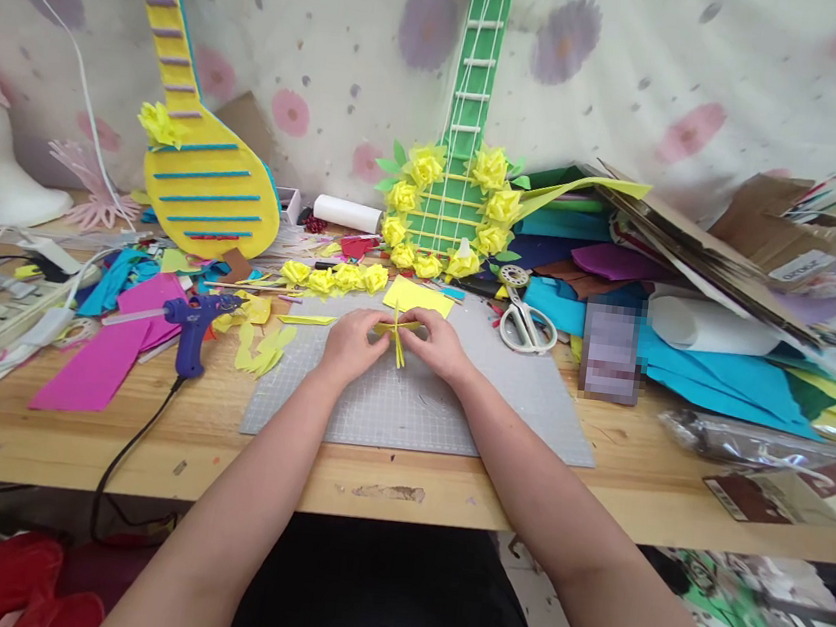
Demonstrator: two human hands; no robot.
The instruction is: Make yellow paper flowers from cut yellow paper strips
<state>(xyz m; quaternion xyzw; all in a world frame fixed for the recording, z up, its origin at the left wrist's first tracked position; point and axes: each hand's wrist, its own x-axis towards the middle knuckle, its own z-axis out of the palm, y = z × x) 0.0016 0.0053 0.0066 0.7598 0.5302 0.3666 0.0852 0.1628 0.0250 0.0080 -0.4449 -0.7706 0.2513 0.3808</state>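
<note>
"Where was the yellow paper (400, 352)?"

"Between your two hands, over the grey cutting mat (528, 407), on your side of the flat yellow sheet (420, 297). Its thin flaps showed nearly edge-on and splayed a little below your fingertips."

"What did handling it well ask for?"

"A light, even pinch, I'd judge, since flaps that thin looked easy to crease out of line. It likely paid you to line up the edges before pressing any fold, and to match the pull of both hands so neither side skewed the other."

"And the hands themselves?"

"Your left hand (355, 349) and right hand (437, 344) met almost as mirror images, backs mostly upward, forearms slanting inward over the table (279, 474). Thumbs and fingers were drawn nearly together, each hand pinching the paper from its own side. I couldn't tell exactly which fingertips bore the grip, because your hands partly hid them, nor whether your hands rested on the mat."
</note>
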